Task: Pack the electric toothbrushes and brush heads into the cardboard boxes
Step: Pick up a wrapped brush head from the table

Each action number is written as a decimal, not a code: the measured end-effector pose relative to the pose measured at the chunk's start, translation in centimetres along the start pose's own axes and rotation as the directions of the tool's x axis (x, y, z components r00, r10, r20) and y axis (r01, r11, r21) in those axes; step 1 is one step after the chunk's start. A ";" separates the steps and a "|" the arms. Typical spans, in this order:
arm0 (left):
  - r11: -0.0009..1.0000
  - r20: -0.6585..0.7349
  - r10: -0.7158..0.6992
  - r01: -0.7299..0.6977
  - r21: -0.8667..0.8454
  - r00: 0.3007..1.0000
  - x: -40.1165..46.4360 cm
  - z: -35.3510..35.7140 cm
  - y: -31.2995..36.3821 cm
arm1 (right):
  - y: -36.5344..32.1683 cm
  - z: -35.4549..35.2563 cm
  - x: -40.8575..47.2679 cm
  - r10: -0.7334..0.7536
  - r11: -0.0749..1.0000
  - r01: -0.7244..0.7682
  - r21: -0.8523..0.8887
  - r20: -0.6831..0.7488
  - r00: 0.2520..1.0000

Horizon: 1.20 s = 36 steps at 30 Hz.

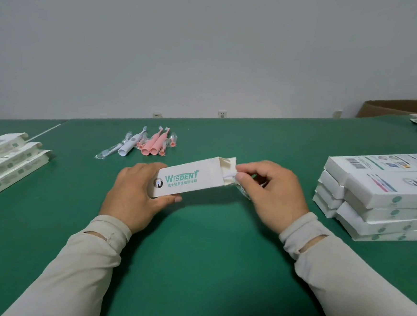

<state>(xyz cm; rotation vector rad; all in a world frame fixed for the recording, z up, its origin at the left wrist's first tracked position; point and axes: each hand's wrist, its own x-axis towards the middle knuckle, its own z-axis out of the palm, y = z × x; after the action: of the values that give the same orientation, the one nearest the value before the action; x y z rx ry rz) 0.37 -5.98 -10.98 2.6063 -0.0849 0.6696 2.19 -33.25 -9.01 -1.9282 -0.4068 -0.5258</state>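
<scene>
A white box (188, 178) is held at its closed end by the left hand (135, 189). A wrapped brush head (231, 175) is pinched at the open end by the right hand (272, 190). Bare green table (194, 256) is seen near the arms.

Matt white printed cardboard box (190, 179), smooth-faced with teal lettering, sits between the hands on a flat green table covering (193, 269) that looks like dull, fine-textured felt or rubber mat. A clear, crinkly, shiny plastic wrapper round a white brush head (238, 182) shows at the box's open end, and further back lie smooth pink plastic toothbrush handles (155, 145) and one smooth white plastic toothbrush handle (130, 144) with a soft sheen. The stacked white cardboard boxes (379, 196) on the right have a slightly glossier printed face, and both arms wear matt beige knitted cloth sleeves (357, 281).
</scene>
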 end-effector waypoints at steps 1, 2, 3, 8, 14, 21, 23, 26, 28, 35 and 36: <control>1.000 -0.009 -0.006 0.006 -0.009 1.000 0.0 0.0 0.0 | 0.0 -0.1 0.1 0.006 0.999 -0.005 0.036 -0.026 1.000; 1.000 -0.012 -0.002 0.002 -0.011 1.000 0.1 -0.1 0.0 | 0.1 -0.3 0.2 0.013 0.998 -0.010 0.069 -0.045 0.999; 1.000 -0.006 0.011 -0.011 -0.002 1.000 0.1 0.0 0.0 | 0.1 -0.4 0.2 0.012 0.997 -0.008 0.075 -0.053 0.999; 1.000 -0.008 0.018 -0.018 -0.026 1.000 0.1 0.2 0.2 | -0.1 -0.6 -0.1 -0.067 0.998 0.067 -0.002 -0.025 0.997; 0.997 -0.016 0.018 -0.019 -0.071 1.000 0.0 0.3 0.1 | 0.1 -1.2 0.1 -0.145 0.953 0.193 -0.234 0.208 0.967; 0.998 -0.008 0.057 -0.057 0.010 0.998 0.1 0.0 0.0 | -0.1 -1.5 0.1 -0.080 0.975 0.118 -0.189 0.195 0.978; 0.998 -0.004 0.066 -0.065 0.021 0.998 0.1 -0.1 0.2 | 0.1 -1.4 0.1 -0.051 0.991 0.074 -0.109 0.197 0.979; 0.997 -0.012 0.079 -0.079 0.012 0.997 -0.1 0.0 0.6 | 0.4 -1.1 0.1 -0.016 0.999 0.023 -0.033 0.197 0.980; 0.997 -0.015 0.078 -0.078 0.020 0.997 -0.1 0.0 0.6 | 0.4 -0.9 0.0 0.013 1.000 -0.016 0.011 0.237 0.972; 0.999 -0.010 0.049 -0.049 -0.006 0.999 -0.3 0.0 0.8 | 0.5 -0.6 0.0 0.055 0.996 -0.072 0.046 0.286 0.957; 0.999 0.000 0.052 -0.052 -0.007 0.999 -0.3 0.1 0.8 | 0.5 -0.6 0.0 0.052 0.998 -0.062 0.025 0.283 0.958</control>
<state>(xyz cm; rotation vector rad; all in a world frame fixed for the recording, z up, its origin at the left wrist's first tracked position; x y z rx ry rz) -0.01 -6.74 -10.84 2.6054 -0.1553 0.6859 2.32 -34.04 -9.18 -1.9814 -0.5364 -0.2032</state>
